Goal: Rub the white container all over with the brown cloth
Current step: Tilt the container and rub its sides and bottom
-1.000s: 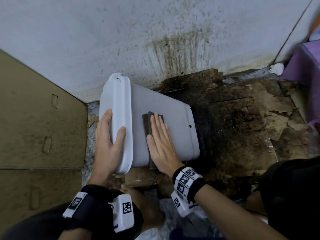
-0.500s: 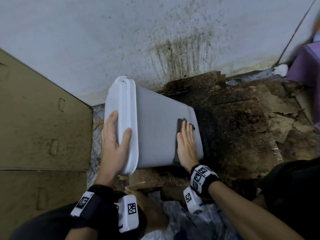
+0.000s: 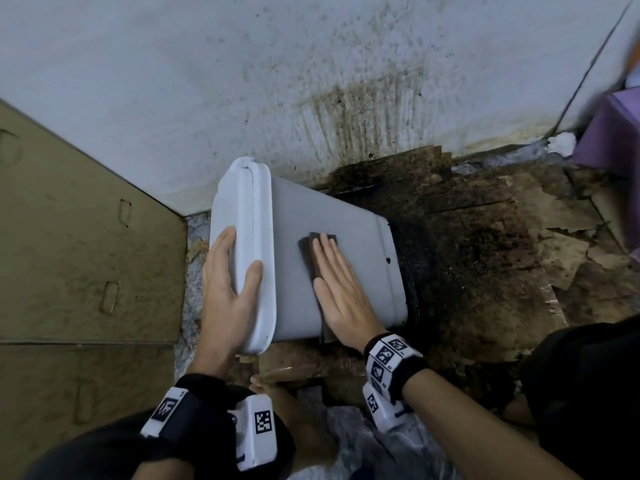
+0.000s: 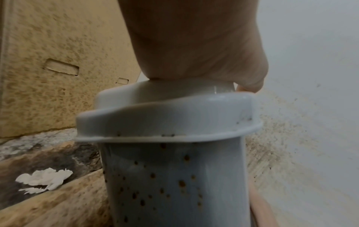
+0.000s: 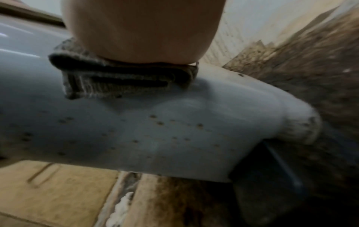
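Observation:
The white container [image 3: 349, 233] lies on its side on the floor, lid end to the left and base to the right. My left hand [image 3: 225, 271] grips the lid end, fingers over the lid face and thumb on the rim. My right hand [image 3: 341, 282] lies flat with straight fingers on the folded brown cloth [image 3: 307, 252], pressing it on the container's upper side near the middle. In the left wrist view the left hand [image 4: 194, 46] sits on the lid [image 4: 165, 116]. The right wrist view shows the cloth [image 5: 120, 79] under the right hand [image 5: 143, 30]; brown specks dot the container's side [image 5: 155, 130].
A stained white wall [image 3: 311, 81] rises just behind the container. Tan cardboard [image 3: 69, 254] stands at the left. Dark, dirty torn cardboard [image 3: 485, 254] covers the floor to the right, with a purple object [image 3: 609, 140] at the far right. My bare foot [image 3: 277, 393] is below the container.
My right hand slid the cloth to the container's base end, then back left to the middle. The left hand kept its hold on the lid end.

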`<action>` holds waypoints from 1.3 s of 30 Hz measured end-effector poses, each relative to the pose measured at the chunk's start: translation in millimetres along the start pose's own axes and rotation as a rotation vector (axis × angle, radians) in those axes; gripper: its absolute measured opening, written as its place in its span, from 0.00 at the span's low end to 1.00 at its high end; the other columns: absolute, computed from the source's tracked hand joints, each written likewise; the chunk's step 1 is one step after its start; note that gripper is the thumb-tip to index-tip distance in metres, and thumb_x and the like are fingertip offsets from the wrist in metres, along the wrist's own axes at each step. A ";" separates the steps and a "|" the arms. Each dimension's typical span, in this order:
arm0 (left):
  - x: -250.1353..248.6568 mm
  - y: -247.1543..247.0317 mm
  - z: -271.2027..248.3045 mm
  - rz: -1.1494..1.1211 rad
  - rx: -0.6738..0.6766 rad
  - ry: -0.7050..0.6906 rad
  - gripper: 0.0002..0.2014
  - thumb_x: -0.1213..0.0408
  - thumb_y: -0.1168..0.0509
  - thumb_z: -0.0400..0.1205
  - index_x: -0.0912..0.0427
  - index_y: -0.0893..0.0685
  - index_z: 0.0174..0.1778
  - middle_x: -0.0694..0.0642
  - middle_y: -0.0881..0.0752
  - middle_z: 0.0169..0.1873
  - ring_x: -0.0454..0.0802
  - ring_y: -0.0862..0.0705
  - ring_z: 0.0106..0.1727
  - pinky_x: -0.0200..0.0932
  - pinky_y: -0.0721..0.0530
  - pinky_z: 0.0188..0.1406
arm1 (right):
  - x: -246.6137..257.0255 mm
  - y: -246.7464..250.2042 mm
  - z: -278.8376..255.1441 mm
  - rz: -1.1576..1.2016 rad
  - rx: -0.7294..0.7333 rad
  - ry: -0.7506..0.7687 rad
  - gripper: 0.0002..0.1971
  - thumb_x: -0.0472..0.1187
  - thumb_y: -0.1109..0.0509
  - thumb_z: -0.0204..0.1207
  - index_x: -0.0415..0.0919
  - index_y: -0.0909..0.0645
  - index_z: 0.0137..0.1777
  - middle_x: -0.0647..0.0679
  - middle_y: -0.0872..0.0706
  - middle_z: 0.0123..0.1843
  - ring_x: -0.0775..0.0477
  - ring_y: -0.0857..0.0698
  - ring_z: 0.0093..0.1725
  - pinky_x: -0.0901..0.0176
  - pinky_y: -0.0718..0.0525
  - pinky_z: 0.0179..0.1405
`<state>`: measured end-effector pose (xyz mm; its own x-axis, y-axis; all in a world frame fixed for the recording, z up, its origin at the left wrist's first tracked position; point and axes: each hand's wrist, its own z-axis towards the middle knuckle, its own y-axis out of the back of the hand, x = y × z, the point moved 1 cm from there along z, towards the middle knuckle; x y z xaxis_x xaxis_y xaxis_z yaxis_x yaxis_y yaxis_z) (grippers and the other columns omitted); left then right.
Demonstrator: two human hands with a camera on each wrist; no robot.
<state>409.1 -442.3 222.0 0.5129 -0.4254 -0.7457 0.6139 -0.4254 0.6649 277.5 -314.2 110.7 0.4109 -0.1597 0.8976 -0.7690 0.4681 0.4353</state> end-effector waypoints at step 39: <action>-3.2 -0.4 0.3 -0.011 -0.010 0.007 0.32 0.47 0.38 0.86 0.48 0.32 0.88 0.44 0.32 0.86 0.42 0.35 0.87 0.58 0.35 0.89 | -101.6 -7.2 -41.8 0.125 -0.269 -0.482 0.33 0.55 0.57 0.88 0.50 0.57 0.92 0.56 0.60 0.93 0.59 0.63 0.90 0.50 0.60 0.91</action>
<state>407.0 -441.1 224.2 0.5101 -0.4150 -0.7533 0.6254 -0.4223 0.6561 261.7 -265.0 13.5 0.0059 -0.4385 0.8987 -0.6198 0.7037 0.3474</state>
